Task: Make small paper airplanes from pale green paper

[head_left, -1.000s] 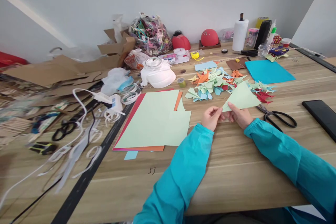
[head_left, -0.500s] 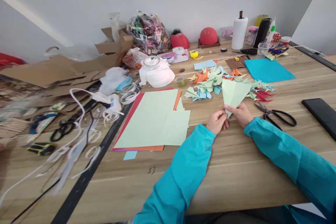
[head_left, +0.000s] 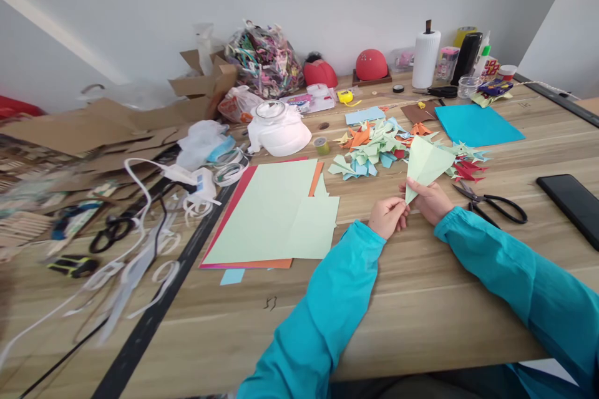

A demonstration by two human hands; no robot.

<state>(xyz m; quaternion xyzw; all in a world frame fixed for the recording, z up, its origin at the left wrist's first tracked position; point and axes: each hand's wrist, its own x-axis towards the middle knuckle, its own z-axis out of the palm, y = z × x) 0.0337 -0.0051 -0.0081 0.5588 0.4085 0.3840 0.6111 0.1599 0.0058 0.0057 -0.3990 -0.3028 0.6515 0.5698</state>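
Both my hands hold a pale green folded paper [head_left: 425, 163] shaped like a narrow kite, its point down between my fingers. My left hand [head_left: 387, 216] pinches the lower tip from the left. My right hand [head_left: 429, 199] grips the same tip from the right, thumb on the paper. Both hands hover just above the wooden table [head_left: 421, 299]. Behind the paper lies a pile of folded paper shapes [head_left: 374, 148] in green, blue, orange and red.
A stack of pale green, orange and red sheets [head_left: 276, 215] lies left of my hands. Black scissors [head_left: 491, 204] and a black phone [head_left: 568, 198] lie to the right. A blue sheet [head_left: 475, 124], a paper towel roll [head_left: 425, 59], cardboard and cables [head_left: 140, 224] crowd the back and left.
The green paper went from a wide triangle to a narrower kite shape as its sides were folded in. My hands stayed close together at its lower tip.
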